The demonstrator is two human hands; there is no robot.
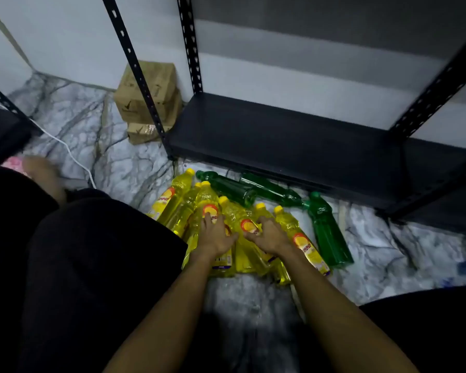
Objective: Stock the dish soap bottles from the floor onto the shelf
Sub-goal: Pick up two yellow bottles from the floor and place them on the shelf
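Observation:
Several yellow dish soap bottles (172, 200) lie in a heap on the marble floor in front of the rack. Three green bottles (326, 232) lie beside them on the right. My left hand (216, 236) lies on top of one yellow bottle (209, 204), fingers curling over its label. My right hand (269, 235) grips another yellow bottle (237, 216) near its label. The dark bottom shelf (280, 135) of the black metal rack stands just beyond the heap with nothing on it.
Stacked cardboard boxes (148, 100) sit left of the rack behind its perforated upright (137, 76). A white cable (73, 154) runs across the floor at left. My dark-clothed knees fill the lower left and lower right. A second rack post (8, 106) is at far left.

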